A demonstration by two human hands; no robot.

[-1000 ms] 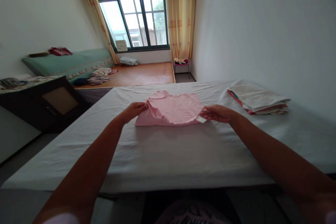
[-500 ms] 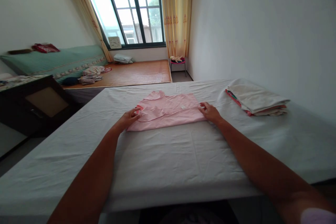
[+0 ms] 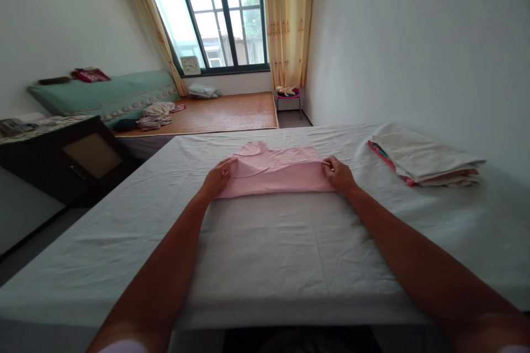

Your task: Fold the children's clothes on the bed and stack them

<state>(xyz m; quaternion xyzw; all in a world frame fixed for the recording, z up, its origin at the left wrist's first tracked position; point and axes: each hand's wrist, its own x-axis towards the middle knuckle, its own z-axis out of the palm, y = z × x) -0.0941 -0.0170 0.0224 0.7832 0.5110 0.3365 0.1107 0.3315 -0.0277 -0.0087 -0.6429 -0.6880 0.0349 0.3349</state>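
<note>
Both hands grip the pink garment (image 3: 277,176) at its two ends. The left hand (image 3: 218,177) has its fingers curled closed on the left edge, and the right hand (image 3: 339,174) pinches the right edge between thumb and fingers. The garment lies flat on the white bed sheet (image 3: 269,253), out ahead of the person near the middle of the bed. It is doubled into a long, low band with a sleeve or neck part peeking up at the far left.

To do this fold well, the two pinches probably want to stay level with each other, so that the near edge runs straight and the upper layer sits square on the lower. A light outward pull from both ends would likely take out the slack. The loose part at the far left seems worth tucking in before the layers are pressed down.

To the right, well apart from the garment, a stack of folded cloths (image 3: 426,157) rests on the same sheet near the wall. A dark cabinet (image 3: 83,160) stands left of the bed. Beyond it are a wooden platform (image 3: 223,116) with scattered clothes, a green mattress (image 3: 103,96), a small stool (image 3: 289,96), a clock (image 3: 191,65) and a curtained window (image 3: 215,16).
</note>
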